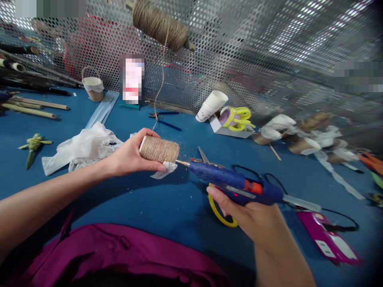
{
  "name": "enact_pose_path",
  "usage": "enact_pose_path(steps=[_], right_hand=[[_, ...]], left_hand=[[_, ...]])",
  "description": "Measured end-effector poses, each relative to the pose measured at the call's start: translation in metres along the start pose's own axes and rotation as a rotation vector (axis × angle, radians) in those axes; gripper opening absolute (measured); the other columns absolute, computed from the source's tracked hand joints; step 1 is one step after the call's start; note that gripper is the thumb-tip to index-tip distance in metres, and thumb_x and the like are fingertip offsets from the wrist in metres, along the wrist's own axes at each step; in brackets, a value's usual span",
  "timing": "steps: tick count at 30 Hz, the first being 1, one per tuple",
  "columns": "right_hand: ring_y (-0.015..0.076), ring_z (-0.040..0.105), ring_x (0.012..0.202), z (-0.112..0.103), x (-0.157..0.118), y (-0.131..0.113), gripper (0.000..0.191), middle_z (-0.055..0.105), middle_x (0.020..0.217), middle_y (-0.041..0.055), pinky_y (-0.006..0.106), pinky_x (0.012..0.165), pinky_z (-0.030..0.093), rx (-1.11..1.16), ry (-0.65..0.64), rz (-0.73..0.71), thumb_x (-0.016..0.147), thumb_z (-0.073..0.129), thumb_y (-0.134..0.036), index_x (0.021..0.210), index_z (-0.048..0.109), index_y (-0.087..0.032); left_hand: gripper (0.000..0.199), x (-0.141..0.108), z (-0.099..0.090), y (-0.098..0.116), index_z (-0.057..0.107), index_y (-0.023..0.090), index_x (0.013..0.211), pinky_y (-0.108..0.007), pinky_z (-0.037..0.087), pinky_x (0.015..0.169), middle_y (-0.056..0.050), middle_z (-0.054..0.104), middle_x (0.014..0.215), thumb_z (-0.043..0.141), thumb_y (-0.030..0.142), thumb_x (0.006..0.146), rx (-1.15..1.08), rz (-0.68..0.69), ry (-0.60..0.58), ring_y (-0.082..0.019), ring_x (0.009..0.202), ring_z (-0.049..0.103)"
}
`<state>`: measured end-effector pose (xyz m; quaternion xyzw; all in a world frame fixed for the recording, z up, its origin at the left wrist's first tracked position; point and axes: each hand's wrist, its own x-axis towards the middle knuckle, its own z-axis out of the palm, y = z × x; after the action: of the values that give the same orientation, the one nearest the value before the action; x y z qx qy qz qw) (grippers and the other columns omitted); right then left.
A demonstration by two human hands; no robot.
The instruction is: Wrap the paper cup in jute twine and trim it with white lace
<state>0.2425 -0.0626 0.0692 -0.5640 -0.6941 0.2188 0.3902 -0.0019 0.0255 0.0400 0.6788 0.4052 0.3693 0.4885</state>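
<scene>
My left hand (133,155) is closed round a paper cup wrapped in brown twine (160,150), which lies on its side in the air. Under my left thumb a small piece of white lace (166,170) hangs from the cup. My right hand (248,213) grips a blue glue gun (233,179) with a clear glue stick in its back end. The gun's metal nozzle points left, close to the lace and the cup's lower right edge; whether it touches cannot be told. Twine runs up from behind the cup to a large spool (160,24).
Yellow-handled scissors (220,211) lie beneath the gun. White lace (82,149), pliers (167,119), a small basket (93,88) and a phone (132,79) sit farther back. Stacked cups (212,105), a tape box (230,129) and wrapped cups (302,145) stand right. A purple packet (329,239) lies lower right.
</scene>
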Motion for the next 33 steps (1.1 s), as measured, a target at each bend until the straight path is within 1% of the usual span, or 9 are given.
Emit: enact_pose_path(steps=[2,4,6,8,13,17,23,28,33], right_hand=[[0.0223,0.067,0.071,0.000,0.000,0.003,0.025,0.067,0.064,0.0004,0.034,0.062,0.055,-0.056,0.008,-0.038,0.076,0.066,-0.033,0.054,0.056,-0.026],[0.0219,0.067,0.070,0.000,0.000,0.007,0.017,0.067,0.065,-0.0001,0.034,0.063,0.056,-0.083,-0.011,-0.104,0.076,0.065,-0.033,0.061,0.062,-0.027],[0.0222,0.068,0.070,0.000,0.001,0.010,0.008,0.066,0.063,-0.0005,0.033,0.061,0.055,-0.080,-0.035,-0.155,0.077,0.065,-0.033,0.072,0.067,-0.027],[0.0212,0.067,0.065,0.000,0.001,0.012,0.008,0.064,0.058,-0.0012,0.032,0.057,0.055,-0.071,-0.052,-0.161,0.078,0.064,-0.034,0.080,0.069,-0.028],[0.0149,0.054,0.044,0.001,-0.001,0.005,0.014,0.052,0.046,-0.0041,0.027,0.045,0.047,-0.055,-0.064,-0.008,0.077,0.064,-0.039,0.078,0.068,-0.025],[0.0106,0.044,0.038,0.001,0.000,0.003,0.018,0.047,0.045,-0.0054,0.024,0.039,0.038,0.027,-0.095,0.099,0.078,0.061,-0.038,0.072,0.062,-0.021],[0.0100,0.043,0.037,0.000,0.004,0.005,0.025,0.044,0.042,-0.0054,0.025,0.039,0.035,0.056,-0.141,0.127,0.082,0.057,-0.038,0.064,0.056,-0.020],[0.0101,0.044,0.039,-0.002,-0.001,0.002,0.017,0.047,0.046,-0.0050,0.024,0.040,0.038,0.075,-0.166,0.160,0.078,0.062,-0.037,0.073,0.062,-0.021],[0.0103,0.043,0.038,-0.001,0.000,0.004,0.022,0.045,0.044,-0.0054,0.025,0.040,0.036,0.064,-0.166,0.154,0.080,0.060,-0.040,0.071,0.059,-0.020]], left_hand=[[0.062,0.000,0.000,-0.001,0.045,0.019,0.100,-0.025,0.044,0.062,0.001,0.052,0.081,0.080,0.036,0.053,0.006,-0.001,0.000,-0.013,0.070,0.050],[0.062,0.000,0.000,-0.002,0.045,0.019,0.100,-0.025,0.044,0.062,0.001,0.052,0.080,0.080,0.038,0.053,0.012,-0.002,-0.003,-0.013,0.070,0.050],[0.063,-0.001,0.000,-0.002,0.044,0.020,0.101,-0.025,0.044,0.061,0.002,0.051,0.079,0.080,0.038,0.053,0.012,-0.003,-0.014,-0.013,0.070,0.050],[0.063,0.000,0.000,-0.001,0.044,0.019,0.101,-0.024,0.042,0.060,0.002,0.051,0.078,0.080,0.038,0.054,0.014,-0.004,-0.024,-0.012,0.069,0.049],[0.062,0.001,-0.001,0.000,0.043,0.018,0.099,-0.022,0.041,0.059,0.003,0.051,0.077,0.080,0.034,0.053,-0.036,-0.011,-0.037,-0.011,0.068,0.048],[0.062,0.000,0.000,-0.001,0.043,0.018,0.100,-0.022,0.042,0.060,0.003,0.052,0.078,0.081,0.032,0.053,-0.085,-0.006,-0.075,-0.011,0.069,0.050],[0.064,-0.001,0.002,-0.001,0.041,0.018,0.101,-0.023,0.045,0.061,0.002,0.054,0.081,0.082,0.028,0.052,-0.120,0.022,-0.117,-0.012,0.070,0.053],[0.062,0.001,0.000,0.001,0.043,0.018,0.099,-0.022,0.044,0.059,0.003,0.053,0.077,0.081,0.027,0.052,-0.116,0.018,-0.095,-0.011,0.068,0.051],[0.060,0.000,0.000,0.001,0.042,0.018,0.099,-0.020,0.044,0.058,0.003,0.053,0.076,0.081,0.024,0.054,-0.181,-0.006,-0.132,-0.010,0.067,0.051]])
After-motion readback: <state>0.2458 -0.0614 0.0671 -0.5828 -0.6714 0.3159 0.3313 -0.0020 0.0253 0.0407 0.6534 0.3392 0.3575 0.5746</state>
